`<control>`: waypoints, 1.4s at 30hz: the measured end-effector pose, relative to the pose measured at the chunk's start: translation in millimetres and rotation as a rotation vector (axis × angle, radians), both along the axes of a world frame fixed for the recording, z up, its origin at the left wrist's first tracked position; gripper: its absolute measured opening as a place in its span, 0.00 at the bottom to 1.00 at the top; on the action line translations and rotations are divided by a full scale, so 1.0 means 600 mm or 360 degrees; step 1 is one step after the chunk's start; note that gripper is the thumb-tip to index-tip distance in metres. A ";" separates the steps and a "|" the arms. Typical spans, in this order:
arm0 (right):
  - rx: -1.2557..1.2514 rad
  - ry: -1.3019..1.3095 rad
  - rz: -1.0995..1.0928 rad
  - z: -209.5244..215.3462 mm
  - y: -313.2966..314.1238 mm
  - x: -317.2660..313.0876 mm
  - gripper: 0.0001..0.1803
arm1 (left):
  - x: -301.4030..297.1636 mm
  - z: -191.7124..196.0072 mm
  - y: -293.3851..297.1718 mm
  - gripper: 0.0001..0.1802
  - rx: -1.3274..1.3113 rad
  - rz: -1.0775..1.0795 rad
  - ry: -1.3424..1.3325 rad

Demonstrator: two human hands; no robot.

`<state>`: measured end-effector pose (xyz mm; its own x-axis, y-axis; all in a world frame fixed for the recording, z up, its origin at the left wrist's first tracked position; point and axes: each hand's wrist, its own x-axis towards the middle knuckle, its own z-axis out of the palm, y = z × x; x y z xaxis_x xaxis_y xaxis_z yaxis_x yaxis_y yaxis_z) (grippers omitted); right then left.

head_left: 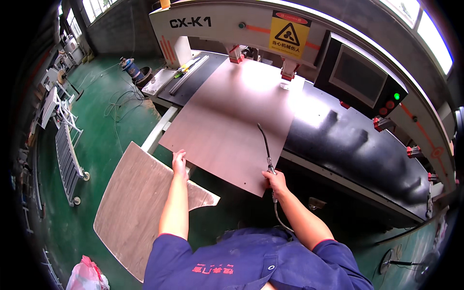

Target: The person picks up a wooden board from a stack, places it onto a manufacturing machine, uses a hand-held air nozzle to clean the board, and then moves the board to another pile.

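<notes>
A large pinkish-brown sheet panel (232, 116) lies on the black machine bed, its near end overhanging the front edge. My left hand (179, 164) is closed at the panel's near left edge, with fingertips on the edge. My right hand (275, 181) is wrapped round an air blow gun (270, 164) beside the panel's near right corner. The gun's long thin dark nozzle points away over the panel, and its hose (279, 217) runs down toward my body. Under my left forearm is a wood-grained board (137, 203) with a curved cutout.
A white machine beam (217, 24) with red-tipped clamps (288, 69) spans the bed, and a control screen (360, 75) hangs at right. Metal bars (190, 76) lie at the bed's far left. A wheeled rack (69, 150), a blue canister (131, 69) and a plastic bag (87, 275) stand on the green floor.
</notes>
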<state>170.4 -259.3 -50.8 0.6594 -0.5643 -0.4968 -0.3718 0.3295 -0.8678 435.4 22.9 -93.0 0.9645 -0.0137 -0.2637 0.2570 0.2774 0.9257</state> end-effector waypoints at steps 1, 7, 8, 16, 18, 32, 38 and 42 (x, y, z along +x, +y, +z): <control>0.0004 -0.0003 0.0002 -0.001 -0.001 0.001 0.14 | -0.003 -0.001 -0.001 0.18 0.0007 0.0073 -0.0026; -0.0548 -0.0056 -0.0009 -0.067 -0.063 0.005 0.12 | -0.092 0.034 -0.064 0.23 0.0286 -0.0158 0.0050; -0.0686 -0.0084 -0.0036 -0.083 -0.069 0.010 0.12 | -0.112 0.031 -0.070 0.23 0.0346 -0.0184 0.0050; -0.0314 -0.0106 0.0007 -0.001 -0.064 0.031 0.12 | -0.191 0.059 -0.106 0.26 0.0492 -0.0286 0.0081; -0.0297 -0.0091 0.0005 0.004 -0.059 0.025 0.12 | -0.188 0.060 -0.106 0.26 0.0438 -0.0281 0.0095; 0.0209 -0.0203 -0.0149 -0.031 -0.061 0.077 0.11 | -0.145 0.014 -0.072 0.23 0.0389 -0.0333 0.0020; 0.0085 -0.0209 -0.0204 -0.075 -0.049 0.064 0.10 | -0.156 0.025 -0.091 0.22 0.0533 -0.0298 -0.0065; -0.0079 -0.0227 -0.0215 -0.082 -0.049 0.060 0.10 | -0.159 0.025 -0.088 0.22 0.0318 -0.0326 0.0024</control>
<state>206.5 -288.7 -100.2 0.6376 -0.6740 -0.3732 -0.1992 0.3238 -0.9249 339.9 -30.0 -77.8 0.9430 -0.1544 -0.2950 0.3030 0.0306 0.9525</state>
